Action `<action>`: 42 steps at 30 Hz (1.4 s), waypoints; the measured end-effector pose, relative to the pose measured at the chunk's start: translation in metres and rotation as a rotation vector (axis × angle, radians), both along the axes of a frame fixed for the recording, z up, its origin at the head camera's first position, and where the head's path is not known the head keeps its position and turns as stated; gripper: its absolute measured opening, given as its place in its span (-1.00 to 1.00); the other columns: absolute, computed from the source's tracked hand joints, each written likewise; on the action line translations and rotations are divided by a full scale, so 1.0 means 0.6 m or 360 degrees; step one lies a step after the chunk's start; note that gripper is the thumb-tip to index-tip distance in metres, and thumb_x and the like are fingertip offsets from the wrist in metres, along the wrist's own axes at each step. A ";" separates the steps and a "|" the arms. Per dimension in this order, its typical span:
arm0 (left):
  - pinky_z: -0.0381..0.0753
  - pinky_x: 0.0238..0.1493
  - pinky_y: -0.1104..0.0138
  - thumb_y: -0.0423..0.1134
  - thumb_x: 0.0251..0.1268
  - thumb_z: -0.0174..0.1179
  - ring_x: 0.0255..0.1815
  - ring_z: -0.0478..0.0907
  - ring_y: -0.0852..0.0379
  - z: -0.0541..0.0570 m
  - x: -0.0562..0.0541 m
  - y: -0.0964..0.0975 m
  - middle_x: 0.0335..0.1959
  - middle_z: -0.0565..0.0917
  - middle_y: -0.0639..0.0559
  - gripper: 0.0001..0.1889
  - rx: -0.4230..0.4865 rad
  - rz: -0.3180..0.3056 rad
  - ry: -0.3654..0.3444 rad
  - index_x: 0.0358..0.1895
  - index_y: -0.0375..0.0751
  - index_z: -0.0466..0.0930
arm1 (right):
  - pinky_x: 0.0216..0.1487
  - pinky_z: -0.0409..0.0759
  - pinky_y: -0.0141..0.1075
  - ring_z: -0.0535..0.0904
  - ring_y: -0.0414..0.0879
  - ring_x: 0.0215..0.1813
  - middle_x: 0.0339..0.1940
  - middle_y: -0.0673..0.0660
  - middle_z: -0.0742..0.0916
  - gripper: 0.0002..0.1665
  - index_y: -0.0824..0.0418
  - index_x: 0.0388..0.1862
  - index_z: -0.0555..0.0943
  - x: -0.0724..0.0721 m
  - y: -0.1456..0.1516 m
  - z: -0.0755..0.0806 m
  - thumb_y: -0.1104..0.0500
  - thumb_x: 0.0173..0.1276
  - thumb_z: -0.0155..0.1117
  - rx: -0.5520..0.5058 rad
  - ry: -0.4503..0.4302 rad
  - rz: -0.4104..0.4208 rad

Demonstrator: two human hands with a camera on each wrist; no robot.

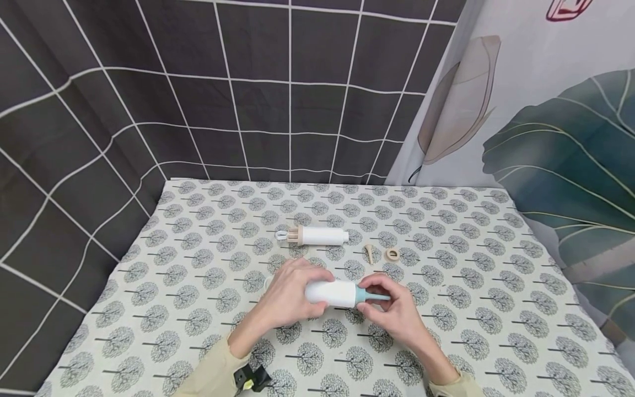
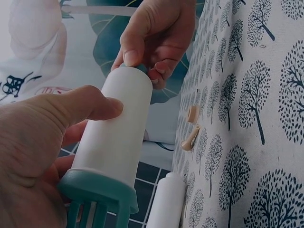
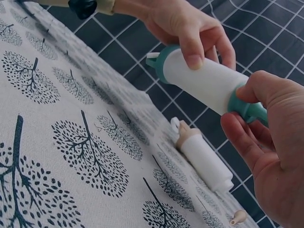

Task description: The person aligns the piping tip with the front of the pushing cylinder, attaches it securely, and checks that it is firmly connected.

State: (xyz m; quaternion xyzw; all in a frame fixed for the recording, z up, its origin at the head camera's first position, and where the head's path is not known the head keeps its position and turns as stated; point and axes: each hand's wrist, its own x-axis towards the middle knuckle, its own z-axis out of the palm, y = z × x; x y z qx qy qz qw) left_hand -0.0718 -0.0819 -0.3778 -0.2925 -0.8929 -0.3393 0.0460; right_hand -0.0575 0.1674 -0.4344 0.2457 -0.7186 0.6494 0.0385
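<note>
My left hand [image 1: 290, 292] grips the white cylindrical bottle [image 1: 331, 293] around its body, above the table. In the left wrist view the thumb lies along the bottle's side, and a teal slotted end [image 2: 102, 190] shows at the near end. At the bottle's other end, my right hand [image 1: 397, 311] pinches the teal nozzle cap [image 3: 239, 101] between thumb and fingers. The cap sits against the bottle's end, and its thin nozzle [image 1: 378, 297] points right. Whether the cap is fully seated cannot be told.
Behind the hands lies a second white bottle [image 1: 324, 236] with a beige slotted end [image 1: 295, 235]. Right of it are a small beige nozzle [image 1: 369, 253] and a beige ring cap [image 1: 392, 254]. A tree-print cloth [image 1: 496, 309] covers the table; a dark grid curtain [image 1: 317, 105] hangs behind.
</note>
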 end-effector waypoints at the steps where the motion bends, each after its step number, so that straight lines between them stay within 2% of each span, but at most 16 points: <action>1: 0.45 -0.04 0.13 -0.23 -0.20 0.58 -0.22 0.48 0.20 0.000 0.000 0.000 -0.21 0.74 0.11 -0.54 -0.0003 0.0002 -0.0001 -0.07 -0.06 0.74 | -0.10 0.68 -0.18 0.67 -0.08 -0.07 -0.03 0.38 0.62 -0.55 0.42 -0.04 0.56 0.000 0.000 0.000 0.60 0.06 0.38 0.0004 -0.0003 -0.0005; 11: 0.44 -0.01 0.10 -0.26 -0.19 0.59 -0.18 0.51 0.16 -0.001 0.000 0.001 -0.18 0.74 0.07 -0.54 -0.0001 0.0008 -0.0032 -0.07 -0.09 0.74 | -0.11 0.69 -0.17 0.67 -0.05 -0.07 -0.03 0.44 0.60 -0.57 0.45 -0.03 0.55 -0.001 -0.001 0.001 0.58 0.08 0.37 -0.0009 -0.0100 -0.0003; 21: 0.45 -0.02 0.09 -0.28 -0.20 0.58 -0.17 0.52 0.14 -0.006 0.001 0.003 -0.18 0.75 0.06 -0.54 -0.0001 0.0019 0.0019 -0.08 -0.12 0.74 | -0.15 0.70 -0.15 0.69 -0.06 -0.10 -0.03 0.46 0.61 -0.57 0.46 -0.05 0.55 0.000 -0.002 0.004 0.57 0.06 0.37 0.0001 -0.0186 -0.0042; 32: 0.45 0.02 0.09 -0.27 -0.23 0.61 -0.18 0.53 0.15 -0.011 0.000 0.001 -0.16 0.74 0.07 -0.52 0.0001 0.0014 -0.0001 -0.08 -0.07 0.74 | -0.19 0.71 -0.14 0.72 0.01 -0.23 -0.04 0.49 0.59 -0.63 0.47 0.01 0.53 -0.003 0.001 -0.001 0.51 0.21 0.33 -0.0062 -0.0271 0.0071; 38: 0.45 -0.06 0.13 -0.26 -0.21 0.60 -0.19 0.50 0.15 -0.017 -0.001 -0.005 -0.15 0.74 0.07 -0.53 -0.0022 0.0020 -0.0048 -0.07 -0.06 0.73 | -0.04 0.67 -0.22 0.66 -0.03 -0.08 -0.03 0.40 0.63 -0.62 0.46 0.04 0.54 -0.007 0.004 -0.006 0.49 0.24 0.33 0.0015 -0.0218 0.0097; 42: 0.46 -0.11 0.16 -0.26 -0.20 0.59 -0.22 0.50 0.16 -0.023 -0.004 -0.011 -0.18 0.74 0.09 -0.54 -0.0038 0.0033 -0.0051 -0.08 -0.06 0.73 | 0.06 0.60 -0.31 0.63 -0.02 -0.02 -0.02 0.35 0.64 -0.59 0.45 0.09 0.52 -0.007 0.007 -0.008 0.47 0.25 0.32 0.0063 -0.0246 0.0056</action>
